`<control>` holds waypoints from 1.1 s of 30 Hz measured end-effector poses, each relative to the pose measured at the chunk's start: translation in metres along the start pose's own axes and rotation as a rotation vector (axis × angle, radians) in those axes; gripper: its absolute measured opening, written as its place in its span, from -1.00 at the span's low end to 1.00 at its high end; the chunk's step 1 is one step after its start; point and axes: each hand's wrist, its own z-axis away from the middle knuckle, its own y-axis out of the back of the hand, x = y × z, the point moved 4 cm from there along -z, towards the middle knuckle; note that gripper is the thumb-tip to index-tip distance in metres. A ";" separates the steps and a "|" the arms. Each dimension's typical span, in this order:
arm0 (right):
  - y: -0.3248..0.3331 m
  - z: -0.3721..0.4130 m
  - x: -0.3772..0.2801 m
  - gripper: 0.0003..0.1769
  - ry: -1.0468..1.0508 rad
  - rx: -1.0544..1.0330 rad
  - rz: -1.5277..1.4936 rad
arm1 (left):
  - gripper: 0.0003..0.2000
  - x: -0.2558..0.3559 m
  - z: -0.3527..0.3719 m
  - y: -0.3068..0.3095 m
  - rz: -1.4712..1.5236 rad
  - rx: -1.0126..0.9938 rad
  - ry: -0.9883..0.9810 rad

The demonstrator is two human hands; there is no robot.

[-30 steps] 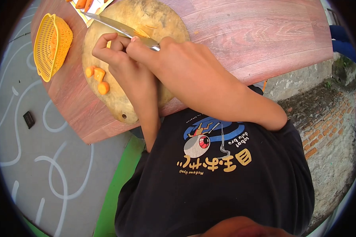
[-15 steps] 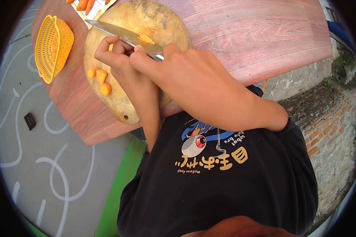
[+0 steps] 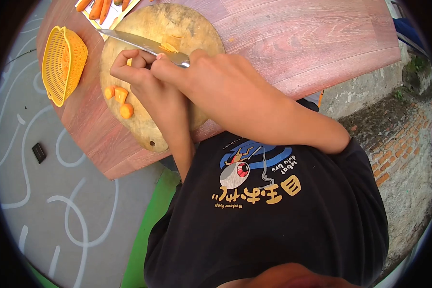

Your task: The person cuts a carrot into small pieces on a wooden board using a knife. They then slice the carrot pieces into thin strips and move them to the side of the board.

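My right hand (image 3: 213,79) is closed round the handle of a knife (image 3: 134,40), its blade pointing to the upper left. Thin orange slices (image 3: 168,47) cling to the blade. On the near side of the blade, my left hand (image 3: 146,81) has its fingers curled at a carrot piece (image 3: 129,62), mostly hidden by them. Both hands are over a round wooden board (image 3: 189,24), the right thumb close to the left fingers. Three cut carrot chunks (image 3: 121,95) lie on the board's left part.
A yellow plastic basket (image 3: 74,67) with something orange inside stands at the table's left edge. Several whole carrots (image 3: 100,9) rest on a white tray (image 3: 111,18) beyond the board. The wooden table (image 3: 302,43) extends right. A small black object (image 3: 39,152) lies on the floor.
The view has shifted slightly. Both hands and the knife appear a little farther left, with the same grips. The three chunks keep their places on the board.
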 end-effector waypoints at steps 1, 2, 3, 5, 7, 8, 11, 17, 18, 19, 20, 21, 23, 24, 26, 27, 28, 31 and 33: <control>-0.003 -0.002 0.003 -0.29 0.001 -0.029 -0.032 | -0.66 0.001 0.000 0.000 -0.024 -0.004 -0.024; 0.000 0.000 0.002 -0.29 -0.002 -0.026 -0.032 | -0.66 0.004 0.000 -0.001 -0.024 -0.007 -0.026; 0.006 0.003 -0.003 -0.25 0.010 -0.022 -0.045 | -0.66 0.005 -0.001 0.000 0.006 -0.009 0.028; 0.009 0.005 -0.001 -0.21 0.012 -0.018 -0.047 | -0.66 0.006 0.000 -0.004 0.048 -0.020 0.081; 0.000 0.001 0.005 -0.19 -0.013 -0.065 -0.068 | -0.66 0.009 0.002 -0.001 -0.042 -0.002 -0.032; 0.001 0.000 0.002 -0.19 0.001 -0.058 -0.077 | -0.66 0.006 0.001 0.002 -0.056 0.008 -0.039; 0.007 0.003 -0.005 -0.17 0.033 -0.022 -0.063 | -0.64 -0.003 0.000 0.003 -0.055 -0.032 -0.047; 0.002 0.001 -0.002 -0.17 -0.012 -0.071 -0.131 | -0.61 0.002 0.004 0.001 -0.115 0.016 -0.146; 0.002 0.005 -0.004 -0.15 0.005 -0.028 -0.108 | -0.61 0.002 0.001 0.001 -0.115 0.018 -0.154; 0.004 0.006 -0.004 -0.13 0.021 0.014 -0.081 | -0.61 -0.001 -0.002 0.000 -0.110 0.016 -0.144; 0.004 0.005 -0.003 -0.13 0.015 0.012 -0.082 | -0.60 -0.004 0.000 0.001 -0.110 0.004 -0.123; 0.002 0.001 0.000 -0.18 0.015 -0.014 -0.104 | -0.60 -0.010 0.001 0.001 -0.109 0.000 -0.120; 0.003 0.002 -0.001 -0.23 0.016 -0.029 -0.127 | -0.61 -0.013 -0.002 0.002 -0.308 0.032 -0.341; 0.007 0.007 -0.005 -0.34 0.034 0.004 -0.145 | -0.61 -0.008 -0.001 0.002 -0.309 0.027 -0.348; 0.006 0.005 -0.003 -0.45 0.053 0.036 -0.155 | -0.61 -0.005 0.001 0.001 -0.072 0.031 -0.078; -0.002 0.000 0.001 -0.41 0.023 0.038 -0.180 | -0.61 -0.003 0.002 0.002 -0.071 0.027 -0.076; -0.005 -0.003 0.005 -0.37 -0.002 0.041 -0.200 | -0.62 0.000 0.002 0.001 -0.124 0.011 -0.114; 0.010 0.009 -0.006 -0.47 0.055 0.044 -0.171 | -0.62 0.017 0.004 0.001 -0.168 0.015 -0.096; -0.001 0.000 0.001 -0.42 0.000 0.040 -0.198 | -0.62 0.012 0.004 0.001 -0.148 0.041 -0.025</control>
